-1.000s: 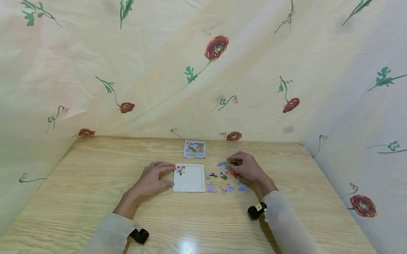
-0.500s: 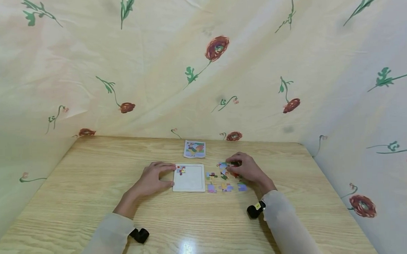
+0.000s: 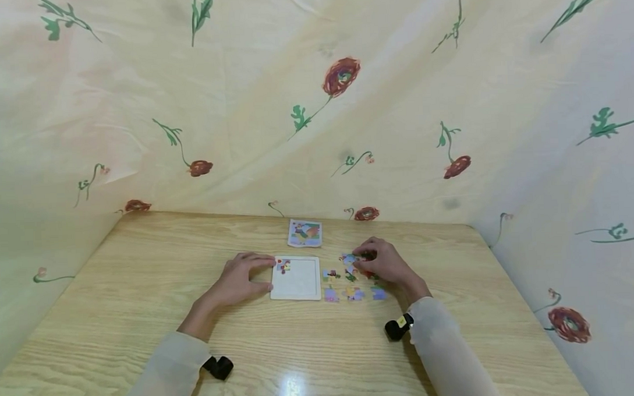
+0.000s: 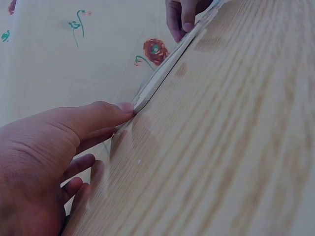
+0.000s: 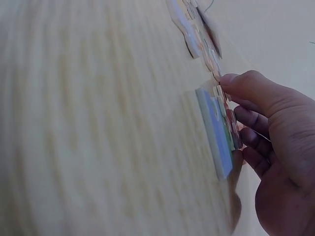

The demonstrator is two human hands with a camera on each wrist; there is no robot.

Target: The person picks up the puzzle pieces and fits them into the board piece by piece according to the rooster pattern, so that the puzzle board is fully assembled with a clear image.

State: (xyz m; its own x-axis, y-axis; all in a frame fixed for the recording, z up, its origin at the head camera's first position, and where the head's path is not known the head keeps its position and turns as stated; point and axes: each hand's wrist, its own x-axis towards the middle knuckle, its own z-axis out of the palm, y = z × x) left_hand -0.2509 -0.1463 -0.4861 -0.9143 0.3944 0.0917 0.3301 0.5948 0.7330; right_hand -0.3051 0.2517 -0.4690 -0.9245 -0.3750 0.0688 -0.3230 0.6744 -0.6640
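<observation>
A square white puzzle tray (image 3: 302, 284) lies mid-table with a few colourful pieces fitted in its upper left corner. My left hand (image 3: 241, 280) rests at the tray's left side, index finger near the upper corner and thumb at the lower one. In the left wrist view the thumb (image 4: 120, 109) touches the tray's edge. To the right, my right hand (image 3: 385, 262) reaches over loose puzzle pieces, thumb and index finger at a bluish puzzle piece (image 3: 347, 258) in the back row. Its fingers are bent, and the hand hides part of the pieces beneath.
Several other loose pieces (image 3: 354, 294) lie in rows right of the tray. Behind the tray is a picture card (image 3: 305, 233) with a coloured print. A flowered cloth (image 3: 240, 107) hangs behind the wooden table (image 3: 312, 349).
My right hand has shifted very slightly left over the back-row piece. The left hand stays at the tray's left edge. The head view has shifted a little.
</observation>
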